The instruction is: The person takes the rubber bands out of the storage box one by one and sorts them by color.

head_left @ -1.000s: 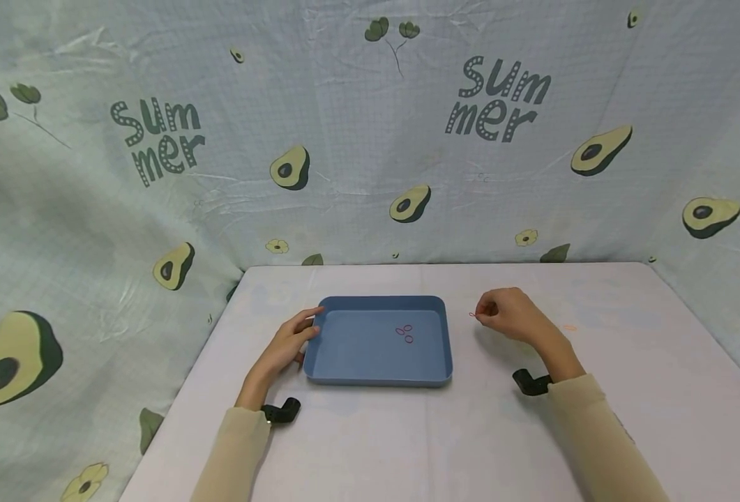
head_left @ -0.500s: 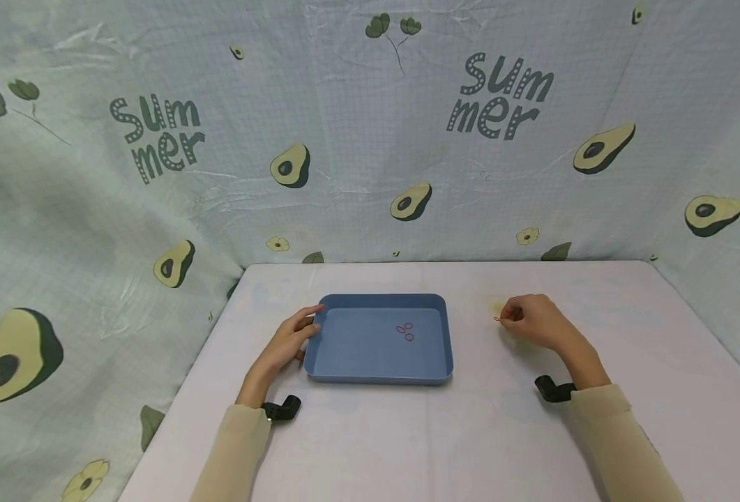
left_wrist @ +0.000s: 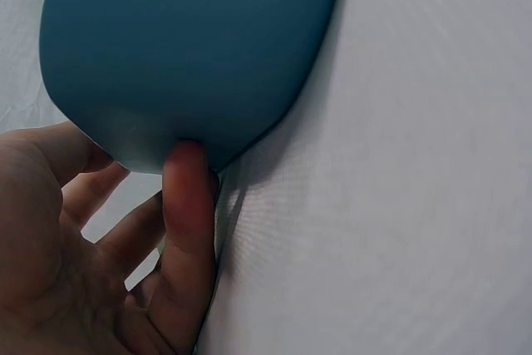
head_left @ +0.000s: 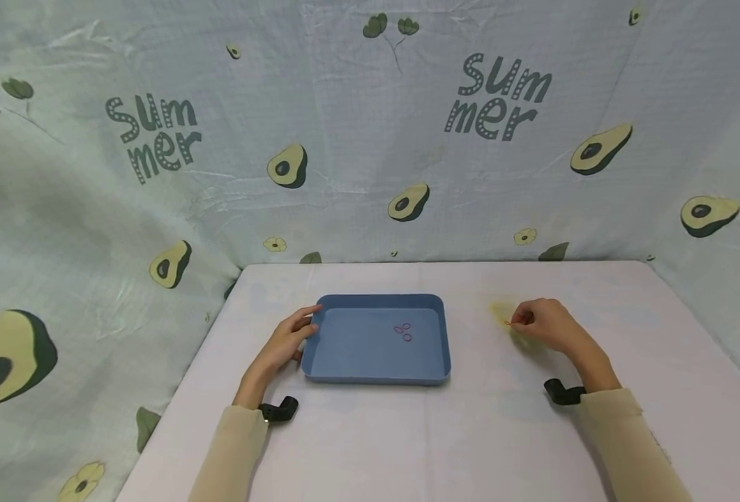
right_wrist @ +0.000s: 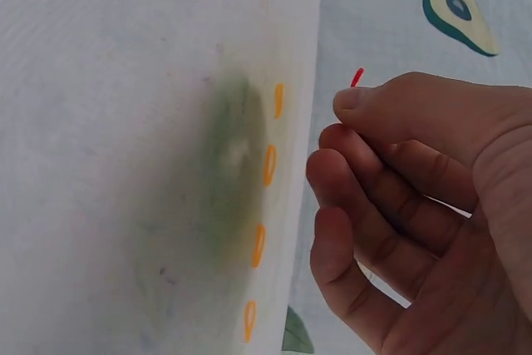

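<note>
A blue rectangular tray (head_left: 376, 348) lies on the table, with three small red rubber bands (head_left: 407, 337) right of its middle. My left hand (head_left: 282, 341) holds the tray's left side; in the left wrist view its fingertips touch the outer wall. To the right of the tray, above the table, my right hand (head_left: 548, 324) pinches a small red rubber band (right_wrist: 357, 78) between thumb and finger. Only a short piece of that band shows past the thumb. Several orange rubber bands (right_wrist: 258, 244) lie in a row on the table in the right wrist view.
The table (head_left: 370, 446) has a pale cloth over it, with a blurred yellow patch (head_left: 500, 312) beside my right hand. Behind it hangs a pale curtain (head_left: 344, 104) printed with avocados and lettering. Each wrist wears a black camera mount (head_left: 280, 409).
My right hand has moved to the right, farther from the tray, with the red rubber band still pinched. The orange piece once seen beyond it no longer shows in the head view. My left hand stays put.
</note>
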{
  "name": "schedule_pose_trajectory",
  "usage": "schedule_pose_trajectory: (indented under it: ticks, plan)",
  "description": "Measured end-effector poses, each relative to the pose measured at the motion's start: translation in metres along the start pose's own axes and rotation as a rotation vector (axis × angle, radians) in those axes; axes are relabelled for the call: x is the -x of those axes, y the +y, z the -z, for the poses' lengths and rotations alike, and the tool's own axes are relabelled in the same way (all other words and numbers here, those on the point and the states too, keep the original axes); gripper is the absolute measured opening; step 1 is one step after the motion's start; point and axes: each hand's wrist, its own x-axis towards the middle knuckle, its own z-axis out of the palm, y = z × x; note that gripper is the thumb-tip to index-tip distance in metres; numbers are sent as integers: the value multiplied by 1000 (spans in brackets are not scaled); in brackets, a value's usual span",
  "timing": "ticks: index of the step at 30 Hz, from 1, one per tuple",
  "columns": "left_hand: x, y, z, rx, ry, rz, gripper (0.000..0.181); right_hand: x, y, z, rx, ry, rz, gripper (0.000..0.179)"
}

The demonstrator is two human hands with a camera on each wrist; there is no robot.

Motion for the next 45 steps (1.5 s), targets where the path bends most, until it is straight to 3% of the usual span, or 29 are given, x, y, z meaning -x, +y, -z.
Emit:
schedule_pose_trajectory:
  ticks: [17,45]
  plan:
    - [0,-2,0,-13,7,13,51,3,5,-12,-37,-96,-25,11]
    - [1,-2,1,-20,3,5,51,3,-4,-12,-47,-89,-71,7]
